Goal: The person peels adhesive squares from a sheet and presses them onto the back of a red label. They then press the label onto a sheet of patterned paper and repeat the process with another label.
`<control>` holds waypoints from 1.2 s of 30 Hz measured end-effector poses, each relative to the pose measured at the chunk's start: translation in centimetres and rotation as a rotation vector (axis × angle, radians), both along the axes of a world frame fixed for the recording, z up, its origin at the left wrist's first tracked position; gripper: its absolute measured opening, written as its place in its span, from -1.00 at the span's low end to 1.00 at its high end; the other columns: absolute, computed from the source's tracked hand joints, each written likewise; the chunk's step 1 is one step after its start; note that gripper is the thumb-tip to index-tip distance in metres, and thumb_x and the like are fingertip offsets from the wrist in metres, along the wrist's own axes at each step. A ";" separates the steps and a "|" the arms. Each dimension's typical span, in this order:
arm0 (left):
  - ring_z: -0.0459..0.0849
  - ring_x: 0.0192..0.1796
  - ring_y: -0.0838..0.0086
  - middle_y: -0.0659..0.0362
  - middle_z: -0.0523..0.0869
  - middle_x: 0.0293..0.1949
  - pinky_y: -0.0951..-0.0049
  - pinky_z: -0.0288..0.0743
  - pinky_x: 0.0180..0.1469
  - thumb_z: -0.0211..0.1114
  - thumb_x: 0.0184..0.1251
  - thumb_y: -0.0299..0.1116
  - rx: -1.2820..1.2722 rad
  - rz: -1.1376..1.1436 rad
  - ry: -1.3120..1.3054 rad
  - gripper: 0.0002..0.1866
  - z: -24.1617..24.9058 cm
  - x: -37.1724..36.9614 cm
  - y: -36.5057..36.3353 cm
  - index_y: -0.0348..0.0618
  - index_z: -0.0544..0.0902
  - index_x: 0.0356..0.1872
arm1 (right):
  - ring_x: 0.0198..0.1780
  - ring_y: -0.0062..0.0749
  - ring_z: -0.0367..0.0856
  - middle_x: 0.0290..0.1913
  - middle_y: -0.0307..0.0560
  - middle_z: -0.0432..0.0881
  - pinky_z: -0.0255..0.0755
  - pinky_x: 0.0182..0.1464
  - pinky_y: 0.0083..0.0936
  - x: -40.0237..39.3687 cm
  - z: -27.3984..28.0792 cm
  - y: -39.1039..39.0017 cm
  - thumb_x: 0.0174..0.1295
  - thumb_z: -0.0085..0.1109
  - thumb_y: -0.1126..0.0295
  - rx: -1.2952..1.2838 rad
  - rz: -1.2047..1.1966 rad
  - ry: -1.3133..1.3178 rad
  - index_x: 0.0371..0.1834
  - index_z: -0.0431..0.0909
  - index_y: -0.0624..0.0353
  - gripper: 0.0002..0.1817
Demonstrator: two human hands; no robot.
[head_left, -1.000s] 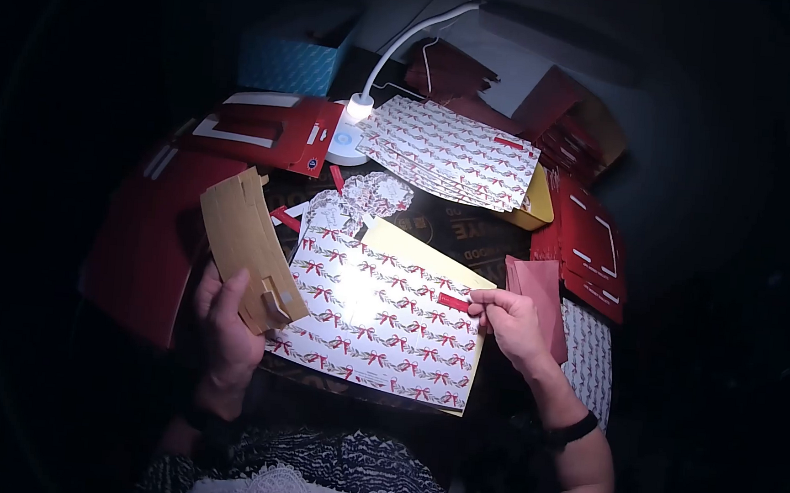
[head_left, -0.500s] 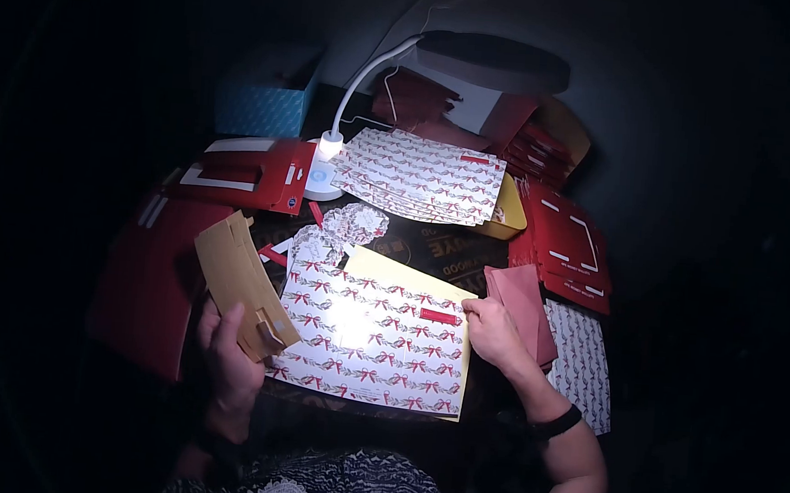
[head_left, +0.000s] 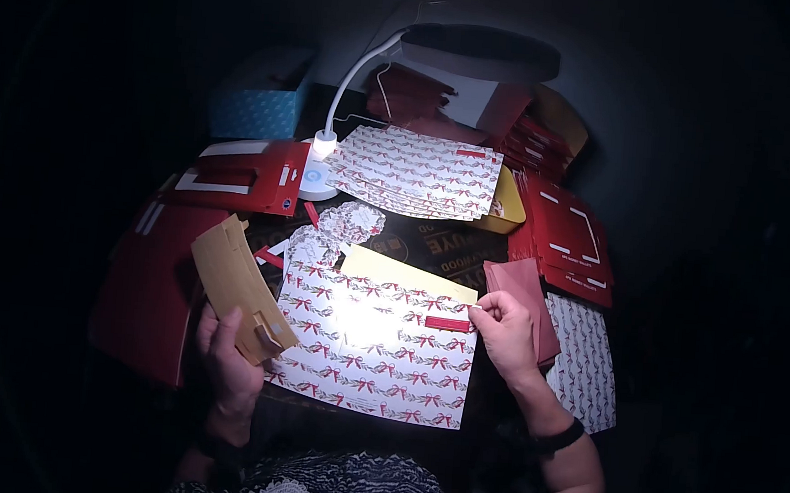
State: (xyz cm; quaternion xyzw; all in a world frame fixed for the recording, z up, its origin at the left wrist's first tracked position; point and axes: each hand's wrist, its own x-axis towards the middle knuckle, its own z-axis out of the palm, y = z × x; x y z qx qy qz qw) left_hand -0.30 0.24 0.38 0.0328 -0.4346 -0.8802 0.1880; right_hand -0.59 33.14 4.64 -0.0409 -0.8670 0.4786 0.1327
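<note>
My left hand [head_left: 230, 359] is closed around a bundle of tan card strips [head_left: 239, 281], held tilted at the left with a small clip-like piece near its lower end. My right hand [head_left: 508, 337] pinches the upper right edge of a white sheet [head_left: 377, 378] printed with green garlands and red bows. Beside those fingertips is a small red label [head_left: 447, 323] on the sheet. Under the sheet's top edge, a pale yellow sheet [head_left: 402, 271] sticks out. Lamp glare washes out the printed sheet's middle.
A lamp [head_left: 319, 182] stands behind, near a pile of similar printed sheets [head_left: 418, 175]. Red card folders [head_left: 565, 231] lie right, others [head_left: 268, 169] left. Round lacy paper pieces [head_left: 351, 221] sit mid-table. A yellow container [head_left: 506, 208] and blue box [head_left: 258, 113] are farther back.
The printed sheet's right side has shifted slightly right with my right hand, covering the yellow strip that showed along its right edge. My left hand stays nearly still with the tan bundle.
</note>
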 end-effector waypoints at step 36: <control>0.61 -0.01 0.36 0.06 0.60 -0.02 0.37 0.48 0.10 0.05 0.31 -0.42 -0.062 0.054 0.008 -0.62 -1.8 -1.7 -1.1 -0.31 0.47 0.13 | -0.10 -0.07 0.60 -0.08 0.17 0.48 0.52 -0.13 -0.34 12.4 -1.1 -1.6 -0.17 0.56 0.24 0.385 0.442 0.042 0.27 0.27 0.39 -0.08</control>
